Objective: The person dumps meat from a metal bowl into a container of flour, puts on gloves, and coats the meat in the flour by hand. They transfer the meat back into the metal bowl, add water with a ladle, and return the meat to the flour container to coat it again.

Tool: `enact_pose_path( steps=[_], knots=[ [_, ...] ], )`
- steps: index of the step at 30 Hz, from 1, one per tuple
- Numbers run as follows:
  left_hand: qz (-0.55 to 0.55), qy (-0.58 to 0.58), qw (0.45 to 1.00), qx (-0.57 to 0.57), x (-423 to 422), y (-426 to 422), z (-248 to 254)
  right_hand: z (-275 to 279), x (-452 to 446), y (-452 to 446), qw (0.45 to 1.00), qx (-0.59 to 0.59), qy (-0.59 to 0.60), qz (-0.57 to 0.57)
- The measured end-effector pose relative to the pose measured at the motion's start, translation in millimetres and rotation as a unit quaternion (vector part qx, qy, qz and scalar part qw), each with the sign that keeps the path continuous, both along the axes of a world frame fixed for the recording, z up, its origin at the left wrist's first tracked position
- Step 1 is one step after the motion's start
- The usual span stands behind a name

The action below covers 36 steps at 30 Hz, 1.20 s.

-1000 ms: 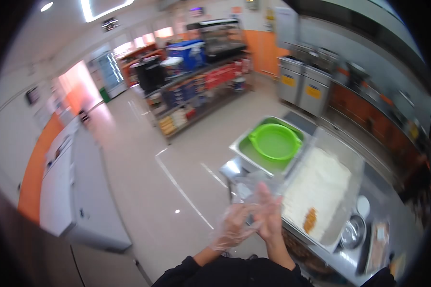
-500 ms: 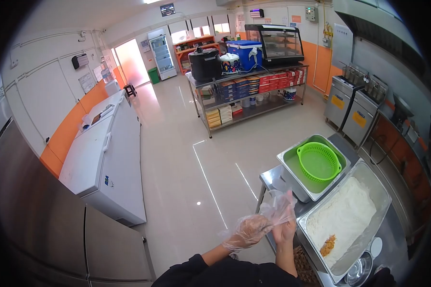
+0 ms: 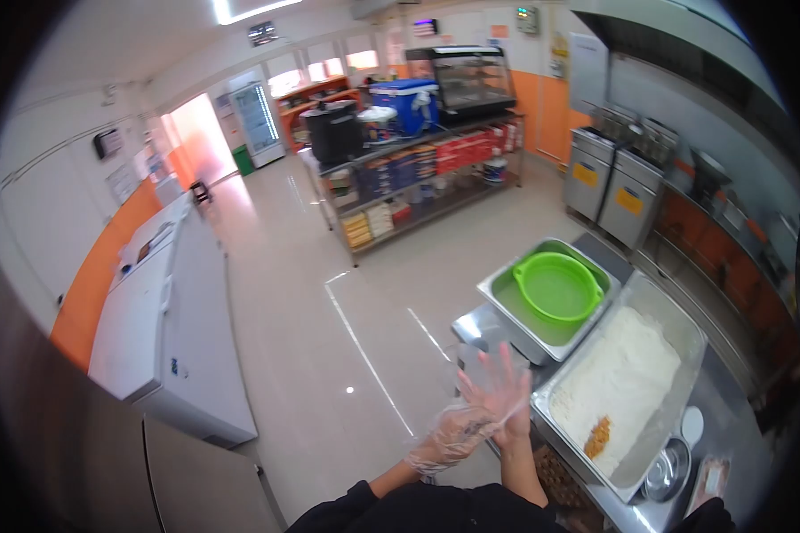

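My left hand [image 3: 458, 437] wears a clear, loose plastic glove and is closed at the base of my right hand, on the clear plastic glove there. My right hand [image 3: 500, 400] points up with its fingers spread inside that thin plastic glove [image 3: 467, 369]. How far the glove reaches over the fingers is blurred. Just right of my hands is a deep metal tray [image 3: 542, 404] of white flour [image 3: 618, 377] with an orange-brown patch of seasoning [image 3: 597, 437] at its near end. Behind it, a green plastic strainer [image 3: 557, 286] sits in another metal tray [image 3: 498, 289] holding cloudy liquid.
A metal bowl [image 3: 667, 471], a white lid [image 3: 692, 425] and a clear packet [image 3: 709, 484] lie on the steel table at right. A woven basket [image 3: 556, 484] is below. White chest freezer [image 3: 196, 338] at left; loaded steel shelf [image 3: 427, 204] and fryers [image 3: 609, 182] farther back.
My right hand's fingers have spread out inside the plastic glove, where they were bunched before. My left hand stays at its base. The view has turned slightly, shifting the room leftward.
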State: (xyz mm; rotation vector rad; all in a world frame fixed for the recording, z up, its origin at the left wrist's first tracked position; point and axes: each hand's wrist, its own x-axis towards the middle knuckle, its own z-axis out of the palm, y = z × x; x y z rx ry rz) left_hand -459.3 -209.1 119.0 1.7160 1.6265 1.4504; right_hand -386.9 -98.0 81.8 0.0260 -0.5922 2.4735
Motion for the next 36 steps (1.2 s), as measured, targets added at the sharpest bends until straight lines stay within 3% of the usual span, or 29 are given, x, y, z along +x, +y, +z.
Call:
enact_pose_path(
  steps=[3,6,11,14,17,23,29,36],
  knots=[
    [0.0,-0.04,0.998,-0.041,3,2,2,-11,4,0,1.0,-0.024,0.003,-0.012],
    [-0.017,0.016,0.997,-0.073,6,3,7,-10,7,-1,0.998,-0.042,0.018,-0.035],
    [-0.063,-0.004,0.997,-0.037,17,10,2,-3,17,2,0.998,-0.034,0.026,-0.036],
    [-0.078,0.028,0.997,0.001,23,15,-7,0,26,4,0.993,-0.036,0.114,0.005],
    [-0.076,0.061,0.994,0.042,30,20,-10,8,33,3,0.998,-0.009,0.049,-0.042],
    [-0.081,0.084,0.99,0.078,34,27,-18,8,44,4,0.984,-0.094,0.144,-0.047],
    [-0.1,0.109,0.985,0.088,32,30,-19,8,47,8,0.992,-0.051,0.049,-0.101],
    [-0.089,0.111,0.988,0.066,29,30,-19,11,57,12,0.996,0.033,0.023,-0.078]
  ],
)
